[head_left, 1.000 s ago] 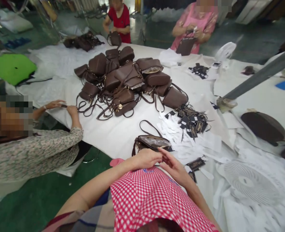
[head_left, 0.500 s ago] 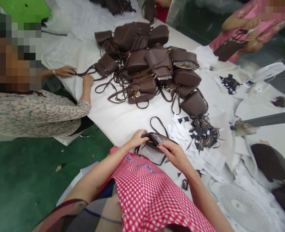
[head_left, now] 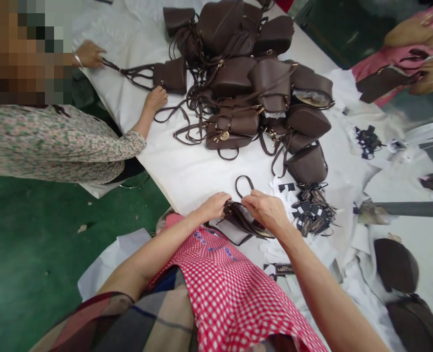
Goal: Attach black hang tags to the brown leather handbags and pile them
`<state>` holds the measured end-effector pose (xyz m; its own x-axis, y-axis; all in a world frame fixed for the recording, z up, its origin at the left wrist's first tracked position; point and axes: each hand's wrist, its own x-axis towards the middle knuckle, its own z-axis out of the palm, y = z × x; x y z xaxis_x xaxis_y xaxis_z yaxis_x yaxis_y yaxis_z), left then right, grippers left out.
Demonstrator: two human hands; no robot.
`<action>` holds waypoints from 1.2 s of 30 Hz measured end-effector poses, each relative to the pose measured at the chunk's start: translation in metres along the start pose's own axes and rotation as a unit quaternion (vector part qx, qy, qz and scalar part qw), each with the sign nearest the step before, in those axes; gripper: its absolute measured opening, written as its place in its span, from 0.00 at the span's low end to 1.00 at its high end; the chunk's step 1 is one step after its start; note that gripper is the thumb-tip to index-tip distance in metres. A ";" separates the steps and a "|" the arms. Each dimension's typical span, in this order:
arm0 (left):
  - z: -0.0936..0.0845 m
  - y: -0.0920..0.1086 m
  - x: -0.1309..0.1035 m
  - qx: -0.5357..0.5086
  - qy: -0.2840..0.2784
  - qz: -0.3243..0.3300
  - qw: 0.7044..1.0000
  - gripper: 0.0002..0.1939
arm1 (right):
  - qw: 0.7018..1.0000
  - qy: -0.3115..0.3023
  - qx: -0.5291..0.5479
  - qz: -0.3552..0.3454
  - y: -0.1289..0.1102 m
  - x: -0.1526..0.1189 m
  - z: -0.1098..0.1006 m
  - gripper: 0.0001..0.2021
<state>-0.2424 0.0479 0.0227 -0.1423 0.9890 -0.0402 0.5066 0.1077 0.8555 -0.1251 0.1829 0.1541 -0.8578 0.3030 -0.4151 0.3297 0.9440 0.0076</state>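
Observation:
A dark brown handbag (head_left: 243,221) is held at the table's near edge, against my red checked apron (head_left: 231,278). My left hand (head_left: 215,205) is closed on the left end of its top edge. The fingers of my right hand (head_left: 264,209) are pinched at the upper edge further right; whether they grip a zip or the leather itself is hidden. A strap loop (head_left: 244,186) stands up behind the bag. Just right of it lies a pile of black hang tags (head_left: 313,210) on white paper pieces.
A heap of brown handbags (head_left: 238,98) covers the table's middle. At left, a co-worker's hands (head_left: 155,100) hold a small bag (head_left: 170,76) and its straps. Another person in pink (head_left: 374,73) holds a bag at far right. A grey bar (head_left: 410,209) juts in from the right.
My right hand has moved up and slightly right along the bag's top edge. The co-worker's left-side bag has been shifted right with its straps pulled straighter. The whole view has shifted a little.

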 end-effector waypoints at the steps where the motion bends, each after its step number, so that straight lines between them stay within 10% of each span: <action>1: 0.000 0.000 -0.002 -0.004 0.010 0.002 1.000 0.14 | 1.000 -0.002 -0.004 -0.004 -0.002 0.004 0.002 0.17; 8: -0.003 0.004 -0.015 -0.039 0.067 0.011 0.997 0.13 | 0.998 -0.014 -0.049 -0.028 -0.013 0.018 0.015 0.17; 28: -0.023 0.013 0.002 0.137 0.014 0.020 0.990 0.17 | 0.998 -0.054 -0.027 0.006 -0.031 0.047 0.034 0.19; 36: -0.017 -0.001 -0.005 0.049 0.094 -0.103 0.989 0.10 | 0.996 -0.079 0.029 -0.031 -0.014 0.059 0.046 0.18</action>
<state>-0.2567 0.0411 0.0308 -0.4030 0.9092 -0.1041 0.5287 0.3242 0.7844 -0.1624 0.1812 0.0873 -0.8061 0.2163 -0.5508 0.3043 0.9498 -0.0723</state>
